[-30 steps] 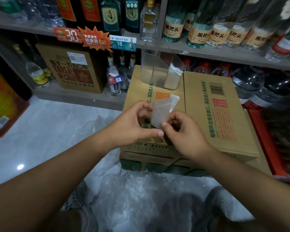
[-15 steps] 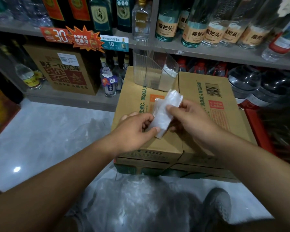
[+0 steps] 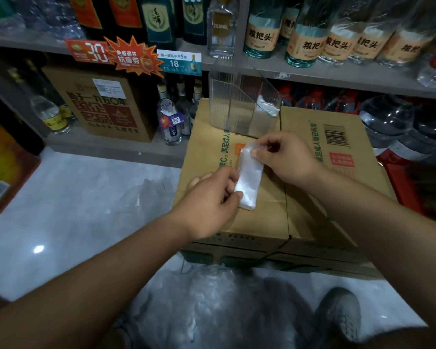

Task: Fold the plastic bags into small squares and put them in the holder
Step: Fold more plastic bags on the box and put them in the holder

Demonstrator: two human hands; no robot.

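A shop, drinks section by the look; grey shelves lined with labelled liquor bottles; printed price tags and a red starburst promo sticker along the shelf edge; stock cartons and big water jugs lower down.

Folded bag on cardboard box, holder behind it, loose bags on floor before box

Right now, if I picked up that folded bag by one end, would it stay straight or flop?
Probably flop: the folded bag is a thin strip of whitish film, and the left hand and right hand each pinch one end. It is likely very light, being only film. Its shiny surface may be slippery, so the folds might spring open.
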